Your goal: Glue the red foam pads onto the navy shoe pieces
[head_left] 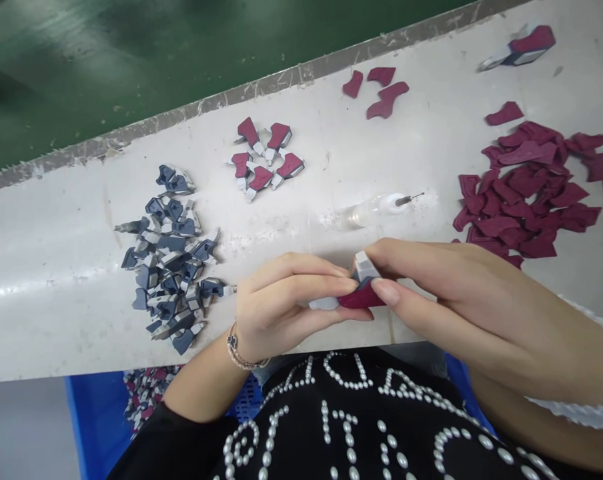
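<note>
Between both hands, just above the table's near edge, is a small grey plastic part with a dark red cover piece [357, 297] on it. My left hand [286, 300] is closed around its left side, fingertips pressed on the cover. From the other side my right hand [446, 307] pinches it, the thumb on the red surface. A pale grey end sticks up between the hands. Behind them lies a small clear bottle [376, 210] with a thin dark tip. My fingers hide much of the held part.
Grey-blue plastic parts [174, 260] are heaped at left. Several parts with red covers [261, 160] form a ring further back. Loose red pieces [526, 187] are piled at right, and one covered part [524, 47] lies beyond. A blue crate [94, 427] with small parts stands below the table [56, 293].
</note>
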Action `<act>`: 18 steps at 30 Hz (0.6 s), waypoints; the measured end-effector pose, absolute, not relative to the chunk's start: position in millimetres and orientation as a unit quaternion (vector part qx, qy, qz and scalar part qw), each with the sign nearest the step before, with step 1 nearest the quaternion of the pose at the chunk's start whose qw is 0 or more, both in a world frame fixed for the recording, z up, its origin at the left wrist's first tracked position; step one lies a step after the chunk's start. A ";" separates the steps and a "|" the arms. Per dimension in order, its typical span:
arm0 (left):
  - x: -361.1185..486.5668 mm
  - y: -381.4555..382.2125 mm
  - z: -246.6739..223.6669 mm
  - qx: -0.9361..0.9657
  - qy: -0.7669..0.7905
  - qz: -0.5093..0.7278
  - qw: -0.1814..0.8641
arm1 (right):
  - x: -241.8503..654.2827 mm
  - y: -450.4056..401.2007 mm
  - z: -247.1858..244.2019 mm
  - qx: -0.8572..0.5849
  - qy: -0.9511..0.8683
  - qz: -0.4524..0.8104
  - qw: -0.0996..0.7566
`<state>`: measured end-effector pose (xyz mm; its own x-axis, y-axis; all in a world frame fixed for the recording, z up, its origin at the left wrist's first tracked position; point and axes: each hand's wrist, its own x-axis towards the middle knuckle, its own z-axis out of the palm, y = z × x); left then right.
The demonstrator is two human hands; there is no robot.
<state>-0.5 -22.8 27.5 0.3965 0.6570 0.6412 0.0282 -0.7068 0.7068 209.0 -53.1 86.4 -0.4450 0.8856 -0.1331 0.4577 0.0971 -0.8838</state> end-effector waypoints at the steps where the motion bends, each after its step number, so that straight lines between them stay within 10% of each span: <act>1: -1.0 -23.1 27.8 0.778 0.222 0.500 0.308 | 208.3 -53.5 86.4 -0.483 -0.702 0.472 0.227; 18: -1.4 -20.1 25.8 0.754 0.250 0.519 0.316 | 212.0 -56.6 79.5 -0.456 -0.663 0.549 0.227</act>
<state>-1.4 -20.1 25.8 0.3359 0.7048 0.6248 0.0478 -0.6753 0.7360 212.0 -56.6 79.5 -0.4807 0.8537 -0.2004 0.3562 -0.0188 -0.9342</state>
